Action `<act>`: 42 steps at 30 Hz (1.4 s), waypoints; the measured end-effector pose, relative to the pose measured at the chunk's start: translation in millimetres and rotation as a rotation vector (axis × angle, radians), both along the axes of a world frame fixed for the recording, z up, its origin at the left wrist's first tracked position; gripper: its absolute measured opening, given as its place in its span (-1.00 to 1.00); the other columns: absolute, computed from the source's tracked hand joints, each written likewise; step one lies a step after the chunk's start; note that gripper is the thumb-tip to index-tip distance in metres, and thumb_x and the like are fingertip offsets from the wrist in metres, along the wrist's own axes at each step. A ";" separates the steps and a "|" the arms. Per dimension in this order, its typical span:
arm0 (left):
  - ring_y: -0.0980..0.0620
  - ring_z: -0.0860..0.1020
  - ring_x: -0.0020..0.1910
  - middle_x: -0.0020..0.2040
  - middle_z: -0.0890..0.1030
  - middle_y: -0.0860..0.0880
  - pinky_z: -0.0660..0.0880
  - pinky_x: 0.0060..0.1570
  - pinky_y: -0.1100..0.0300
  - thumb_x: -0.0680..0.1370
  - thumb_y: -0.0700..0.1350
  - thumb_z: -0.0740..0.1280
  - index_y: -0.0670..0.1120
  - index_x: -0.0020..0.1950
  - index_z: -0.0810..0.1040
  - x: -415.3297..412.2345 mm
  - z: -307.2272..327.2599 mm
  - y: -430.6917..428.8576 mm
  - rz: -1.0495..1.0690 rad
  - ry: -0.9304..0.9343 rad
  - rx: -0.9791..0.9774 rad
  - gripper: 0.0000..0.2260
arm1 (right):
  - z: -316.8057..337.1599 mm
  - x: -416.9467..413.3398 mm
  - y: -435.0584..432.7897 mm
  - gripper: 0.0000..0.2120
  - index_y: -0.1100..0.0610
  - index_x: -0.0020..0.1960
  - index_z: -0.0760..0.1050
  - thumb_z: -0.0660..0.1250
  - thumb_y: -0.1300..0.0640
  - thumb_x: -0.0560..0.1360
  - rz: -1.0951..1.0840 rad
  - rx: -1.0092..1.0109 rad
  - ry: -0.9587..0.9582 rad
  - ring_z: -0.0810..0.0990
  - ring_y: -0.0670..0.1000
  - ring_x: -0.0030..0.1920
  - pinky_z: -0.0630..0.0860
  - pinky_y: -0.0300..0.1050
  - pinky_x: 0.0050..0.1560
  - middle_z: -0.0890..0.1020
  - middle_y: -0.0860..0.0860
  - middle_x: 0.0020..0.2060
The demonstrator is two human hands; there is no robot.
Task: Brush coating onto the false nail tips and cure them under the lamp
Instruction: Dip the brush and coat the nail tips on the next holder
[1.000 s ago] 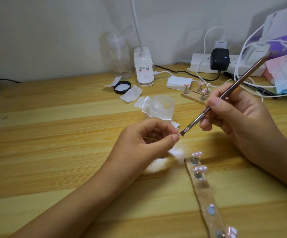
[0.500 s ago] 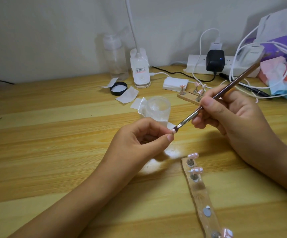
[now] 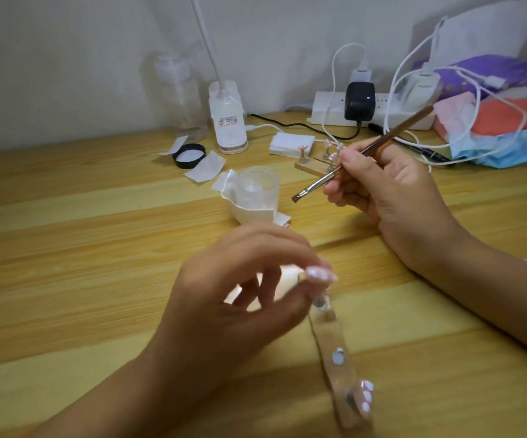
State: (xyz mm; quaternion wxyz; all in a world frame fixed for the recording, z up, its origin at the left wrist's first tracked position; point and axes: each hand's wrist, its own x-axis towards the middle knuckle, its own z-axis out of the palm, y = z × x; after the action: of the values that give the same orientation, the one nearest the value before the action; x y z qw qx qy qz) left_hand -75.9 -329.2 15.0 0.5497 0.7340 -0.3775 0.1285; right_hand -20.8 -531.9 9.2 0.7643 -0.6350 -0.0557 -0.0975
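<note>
My left hand [image 3: 240,298] pinches a pink false nail tip [image 3: 320,275] on its small stand, low over the near end of the clear holder strip [image 3: 335,352]. Another pink tip [image 3: 366,399] stands at the strip's front end. My right hand [image 3: 382,184] grips a brown brush [image 3: 363,153] like a pen, its flat bristles hanging in the air near the clear jar [image 3: 257,191]. A wooden holder [image 3: 309,167] with several more tips lies behind my right hand. The white lamp base [image 3: 227,121] stands at the back, its neck rising out of view.
A wooden table [image 3: 66,248] carries a black lid [image 3: 189,155], white wipes [image 3: 205,167], a pad stack [image 3: 291,144] and a clear pump bottle [image 3: 180,96]. A power strip [image 3: 328,110] with chargers and cables, plus coloured packets [image 3: 508,128], crowd the back right.
My left hand has carried the nail tip down and toward me, to the clear strip. The brush has left the tip and lifted away to the right; the view also moved closer.
</note>
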 end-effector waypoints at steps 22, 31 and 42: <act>0.10 0.26 -0.39 -0.41 0.44 0.05 0.25 -0.42 0.27 0.51 -0.04 0.46 -0.03 -0.25 0.69 -1.7 -6.6 15.3 -0.082 -0.471 0.569 -0.85 | -1.3 1.3 -2.7 -0.94 0.15 0.04 0.47 0.27 0.16 0.61 0.013 -0.040 0.028 0.63 -0.04 -0.31 0.56 -0.24 -0.23 0.67 0.02 -0.35; 0.10 0.15 -0.29 -0.42 0.43 0.06 0.13 -0.30 0.29 0.57 0.01 0.35 0.02 -0.13 0.73 -12.9 -5.6 7.4 -0.114 -0.554 0.660 -0.82 | -2.5 1.0 -3.3 -0.92 0.13 0.05 0.47 0.29 0.13 0.59 0.026 -0.077 0.010 0.64 -0.03 -0.28 0.57 -0.22 -0.22 0.67 0.02 -0.34; 0.14 0.05 -0.24 -0.06 -0.06 0.07 0.08 -0.21 0.46 0.64 -0.15 0.12 0.04 -0.04 0.24 -7.1 -14.3 11.4 -0.216 -0.561 0.771 -0.89 | -5.7 0.8 -5.4 -0.86 -0.02 -0.05 0.57 0.39 -0.02 0.42 -0.013 -0.052 -0.105 0.60 -0.07 -0.26 0.55 -0.26 -0.23 0.63 -0.01 -0.31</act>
State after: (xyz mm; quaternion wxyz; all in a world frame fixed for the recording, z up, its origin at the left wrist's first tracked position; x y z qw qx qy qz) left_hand -83.1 -317.7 0.7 0.1253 0.7778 -0.6052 0.1141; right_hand -20.0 -537.3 3.5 0.7430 -0.6489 -0.0944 -0.1342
